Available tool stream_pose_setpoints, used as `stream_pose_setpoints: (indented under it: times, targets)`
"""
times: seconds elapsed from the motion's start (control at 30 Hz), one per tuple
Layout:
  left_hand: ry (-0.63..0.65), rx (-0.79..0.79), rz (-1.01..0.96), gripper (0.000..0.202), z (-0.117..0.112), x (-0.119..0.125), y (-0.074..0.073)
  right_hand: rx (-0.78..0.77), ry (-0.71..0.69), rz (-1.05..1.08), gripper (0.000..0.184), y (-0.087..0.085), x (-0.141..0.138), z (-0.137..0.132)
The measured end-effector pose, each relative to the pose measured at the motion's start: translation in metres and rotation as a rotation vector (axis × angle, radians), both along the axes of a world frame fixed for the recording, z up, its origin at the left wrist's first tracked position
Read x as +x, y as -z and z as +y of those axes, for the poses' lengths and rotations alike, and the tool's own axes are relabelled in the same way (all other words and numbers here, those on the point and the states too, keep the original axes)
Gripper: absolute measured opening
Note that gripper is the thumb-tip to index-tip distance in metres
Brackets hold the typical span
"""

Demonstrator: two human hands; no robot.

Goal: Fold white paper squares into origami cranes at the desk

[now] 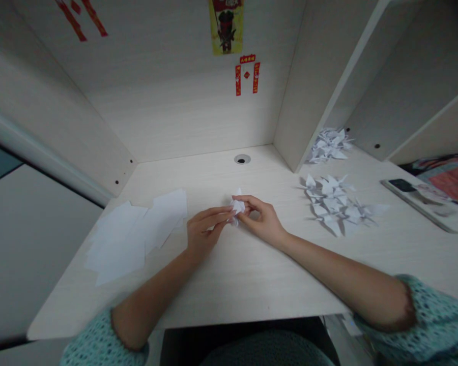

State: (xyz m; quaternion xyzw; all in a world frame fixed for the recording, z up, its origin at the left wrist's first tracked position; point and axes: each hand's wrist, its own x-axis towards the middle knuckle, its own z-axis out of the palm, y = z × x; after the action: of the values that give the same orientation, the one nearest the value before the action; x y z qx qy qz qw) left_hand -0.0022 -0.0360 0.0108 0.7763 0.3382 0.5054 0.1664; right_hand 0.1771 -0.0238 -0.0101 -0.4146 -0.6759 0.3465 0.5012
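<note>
Between my two hands, over the middle of the desk, is a small folded white paper crane (237, 206). My left hand (208, 226) pinches it from the left with closed fingers. From the right, my right hand (262, 218) grips it between thumb and fingertips. Fingers cover part of the paper, so its full shape is hidden. Off to the left of my left hand lie loose white paper sheets (124, 239), overlapping one another. A cluster of folded paper cranes (330, 201) rests to the right of my right hand.
Behind the cluster, beside an upright panel (332, 76), sits a heaped pile of paper cranes (330, 145). A phone (429, 203) lies at the right, near reddish cloth (456, 178). The desk (221, 284) has a round cable hole (242, 159) at the back.
</note>
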Motion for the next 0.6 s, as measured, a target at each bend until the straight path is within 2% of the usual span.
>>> stream_pose_setpoints:
  times: [0.07, 0.13, 0.2, 0.27, 0.33, 0.37, 0.47, 0.6]
  targets:
    - [-0.028, 0.003, 0.03, 0.021, -0.001, 0.001, -0.003, 0.003, -0.001, 0.005, 0.036, 0.001, 0.0, 0.001]
    - [-0.093, -0.051, 0.06, 0.036, -0.001, 0.002, -0.005, 0.009, -0.004, 0.031, 0.038, 0.001, 0.0, 0.001]
    - [-0.134, -0.22, 0.049, 0.063, 0.001, 0.004, -0.005, 0.007, -0.039, 0.091, 0.042, 0.0, 0.0, 0.002]
    - [-0.072, -0.492, -0.008, 0.073, 0.004, 0.006, -0.003, 0.003, -0.093, 0.164, 0.046, -0.001, 0.0, 0.001]
    - [0.071, -0.735, -0.088, 0.058, 0.007, 0.008, 0.001, 0.001, -0.121, 0.207, 0.044, -0.002, -0.001, 0.001]
    - [0.147, -0.798, -0.105, 0.048, 0.008, 0.008, 0.002, -0.001, -0.121, 0.213, 0.041, -0.003, -0.001, 0.0]
    - [0.242, -0.832, -0.145, 0.027, 0.009, 0.009, 0.002, 0.002, -0.112, 0.182, 0.028, -0.002, -0.001, 0.0]
    - [0.212, -0.834, -0.168, 0.02, 0.008, 0.01, -0.003, 0.064, -0.077, 0.092, 0.022, -0.002, 0.001, 0.001]
